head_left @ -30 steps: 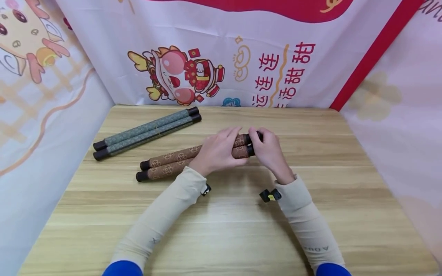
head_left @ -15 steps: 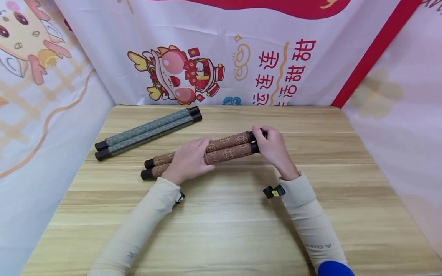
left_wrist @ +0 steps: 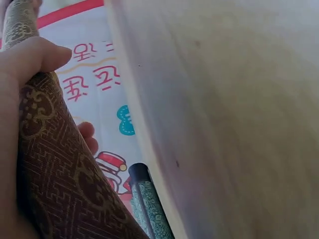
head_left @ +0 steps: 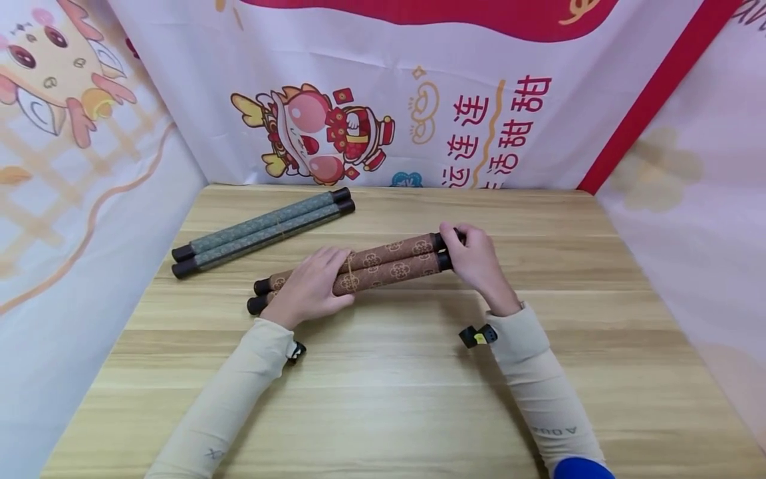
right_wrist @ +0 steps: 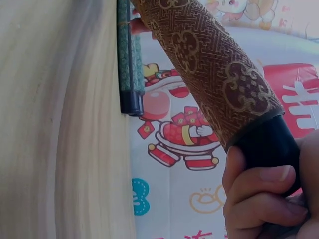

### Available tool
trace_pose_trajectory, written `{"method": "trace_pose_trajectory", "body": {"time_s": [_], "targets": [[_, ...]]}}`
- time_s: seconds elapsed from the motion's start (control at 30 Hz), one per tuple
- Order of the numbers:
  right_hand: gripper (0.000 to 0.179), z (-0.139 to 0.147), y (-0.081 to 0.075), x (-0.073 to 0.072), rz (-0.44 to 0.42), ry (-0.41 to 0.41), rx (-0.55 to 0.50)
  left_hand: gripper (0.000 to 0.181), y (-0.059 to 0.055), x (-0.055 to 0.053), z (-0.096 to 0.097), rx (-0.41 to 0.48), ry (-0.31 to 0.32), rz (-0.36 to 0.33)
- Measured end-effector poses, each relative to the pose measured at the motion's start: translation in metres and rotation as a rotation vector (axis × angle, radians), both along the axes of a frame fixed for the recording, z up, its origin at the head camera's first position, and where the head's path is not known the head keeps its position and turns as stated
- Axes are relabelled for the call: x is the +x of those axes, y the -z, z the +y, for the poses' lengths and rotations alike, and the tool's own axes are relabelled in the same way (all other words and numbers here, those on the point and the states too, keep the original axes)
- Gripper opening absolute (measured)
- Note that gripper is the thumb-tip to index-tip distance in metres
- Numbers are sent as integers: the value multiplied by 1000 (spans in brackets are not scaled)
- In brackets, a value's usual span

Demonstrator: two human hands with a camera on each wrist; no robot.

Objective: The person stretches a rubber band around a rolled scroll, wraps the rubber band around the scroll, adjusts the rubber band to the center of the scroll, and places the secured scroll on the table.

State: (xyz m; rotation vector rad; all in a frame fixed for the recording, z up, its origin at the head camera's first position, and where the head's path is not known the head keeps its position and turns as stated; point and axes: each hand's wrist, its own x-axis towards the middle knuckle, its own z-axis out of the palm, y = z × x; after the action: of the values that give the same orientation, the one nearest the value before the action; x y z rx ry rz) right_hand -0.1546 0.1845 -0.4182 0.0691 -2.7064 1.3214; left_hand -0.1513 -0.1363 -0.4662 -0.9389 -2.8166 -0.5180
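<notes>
A brown patterned scroll [head_left: 391,263], rolled as two side-by-side rolls with dark end knobs, slants across the middle of the table in the head view. A thin cord circles it near its middle. My left hand [head_left: 308,286] is wrapped over its left part, the thumb on the near side. At the other end, my right hand [head_left: 475,259] grips the dark knobs. The right wrist view has my curled fingers [right_wrist: 264,194] around a knob, and the brown scroll [right_wrist: 214,64] rising off the table there. In the left wrist view the thumb [left_wrist: 47,55] lies across the brocade.
Behind and to the left, a green patterned scroll [head_left: 263,229], also two dark-ended rolls tied with a cord, lies on the wooden table [head_left: 383,399]. A printed cloth [head_left: 371,60] hangs along the table's back edge, with more cloth at both sides.
My left hand has slid left along the brown scroll, uncovering its middle and the cord. My right hand has shifted slightly right, still gripping the end, and the scroll has moved a little with it.
</notes>
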Motion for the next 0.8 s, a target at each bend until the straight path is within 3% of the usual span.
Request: {"method": "trace_pose_trajectory", "body": {"time_s": [0.3, 0.57, 0.8], "targets": [[53, 2, -1, -1, -2, -5, 12, 86, -15, 3, 3, 20, -22, -104], [51, 4, 4, -5, -23, -24, -3, 86, -24, 6, 3, 18, -47, -42], [50, 3, 8, -3, -130, -69, -3, 84, -30, 8, 3, -49, -64, -27]]}}
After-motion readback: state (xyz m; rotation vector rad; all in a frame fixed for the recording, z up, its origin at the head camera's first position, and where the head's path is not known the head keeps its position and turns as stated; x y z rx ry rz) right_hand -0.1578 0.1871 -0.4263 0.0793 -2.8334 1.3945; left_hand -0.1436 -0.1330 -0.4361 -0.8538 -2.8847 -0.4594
